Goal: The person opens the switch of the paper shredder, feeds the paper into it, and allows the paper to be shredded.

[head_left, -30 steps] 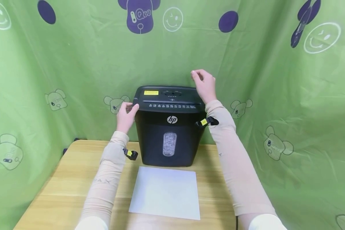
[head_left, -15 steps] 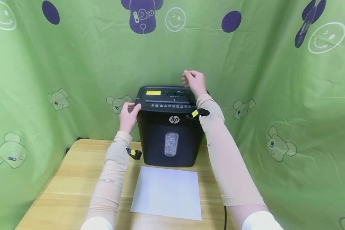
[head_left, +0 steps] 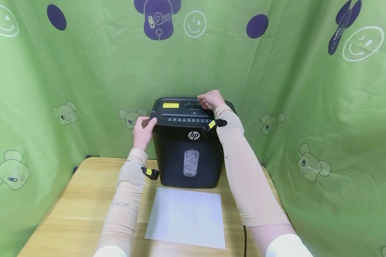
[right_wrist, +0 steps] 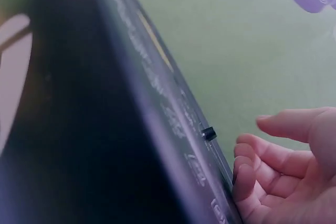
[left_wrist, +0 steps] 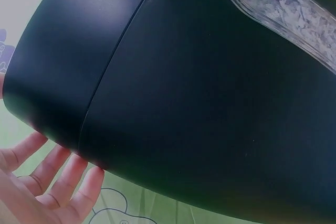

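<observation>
A black HP paper shredder point(head_left: 170, 157) stands upright at the back of the table. My left hand point(head_left: 142, 134) touches its upper left corner; in the left wrist view the fingertips point(left_wrist: 94, 174) press on the side, fairly straight. Over the right part of the top is my right hand point(head_left: 212, 100), holding nothing. The right wrist view puts its loosely curled fingers point(right_wrist: 244, 174) right by the top edge, thumb apart from them, close to a small black slider switch point(right_wrist: 209, 133). Paper shreds show through the clear window point(head_left: 191, 162).
A white sheet of paper point(head_left: 186, 217) lies flat on the wooden table point(head_left: 87, 200) in front of the shredder. A black cord point(head_left: 245, 239) runs beside my right forearm. Green printed curtain point(head_left: 93, 64) surrounds the table at the back and sides.
My right hand has moved left and down, from above the shredder's right end to close over its top near the switch. The left hand stays at the left corner.
</observation>
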`<state>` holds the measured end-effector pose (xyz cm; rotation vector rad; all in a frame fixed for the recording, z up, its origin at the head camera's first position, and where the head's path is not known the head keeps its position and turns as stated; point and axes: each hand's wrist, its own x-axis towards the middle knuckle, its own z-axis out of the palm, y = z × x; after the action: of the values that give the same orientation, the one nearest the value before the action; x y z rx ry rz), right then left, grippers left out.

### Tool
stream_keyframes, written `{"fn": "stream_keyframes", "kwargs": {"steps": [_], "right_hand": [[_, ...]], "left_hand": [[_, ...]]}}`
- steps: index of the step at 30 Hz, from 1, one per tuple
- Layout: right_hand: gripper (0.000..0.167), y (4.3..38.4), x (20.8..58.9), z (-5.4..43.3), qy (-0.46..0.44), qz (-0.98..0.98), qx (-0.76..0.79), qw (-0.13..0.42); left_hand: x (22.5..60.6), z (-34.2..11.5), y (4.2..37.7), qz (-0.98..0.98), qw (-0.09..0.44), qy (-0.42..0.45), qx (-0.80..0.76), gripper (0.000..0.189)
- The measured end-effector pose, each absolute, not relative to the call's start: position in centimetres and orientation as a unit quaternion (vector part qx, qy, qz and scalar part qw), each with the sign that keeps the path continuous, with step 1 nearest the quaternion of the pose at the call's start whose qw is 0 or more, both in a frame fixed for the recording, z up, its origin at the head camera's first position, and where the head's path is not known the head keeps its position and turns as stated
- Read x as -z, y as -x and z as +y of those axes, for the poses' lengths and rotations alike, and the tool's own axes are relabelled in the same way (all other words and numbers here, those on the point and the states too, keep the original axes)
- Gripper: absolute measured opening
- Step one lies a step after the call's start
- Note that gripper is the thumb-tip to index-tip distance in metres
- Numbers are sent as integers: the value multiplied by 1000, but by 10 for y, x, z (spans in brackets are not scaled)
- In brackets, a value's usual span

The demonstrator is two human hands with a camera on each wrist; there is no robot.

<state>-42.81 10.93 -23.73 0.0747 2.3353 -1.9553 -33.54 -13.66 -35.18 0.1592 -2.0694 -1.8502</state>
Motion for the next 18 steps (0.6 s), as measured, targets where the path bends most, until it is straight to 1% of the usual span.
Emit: {"fn": "stream_keyframes", "kwargs": {"steps": [3,5,9,14,16,18], "right_hand": [[8,429,233,110,-21,800,596,63],[3,428,229,108,-11,826,559,77],[3,427,221,108,1,849,518,107],[6,424,217,109,-6,847,511,143],[9,424,219,108,-10,850,507,141],[12,428,224,106,-10,862,491,127]], "left_hand": [[351,-134,336,-725,181,-63,661,47],[350,-134,336,-721,187,-66,664,47],[348,-132,336,-718,194,-65,666,49],[350,-130,335,-713,196,-72,670,47],[352,-129,334,-712,199,-75,669,47],[353,-129,333,-714,203,-77,666,47]]}}
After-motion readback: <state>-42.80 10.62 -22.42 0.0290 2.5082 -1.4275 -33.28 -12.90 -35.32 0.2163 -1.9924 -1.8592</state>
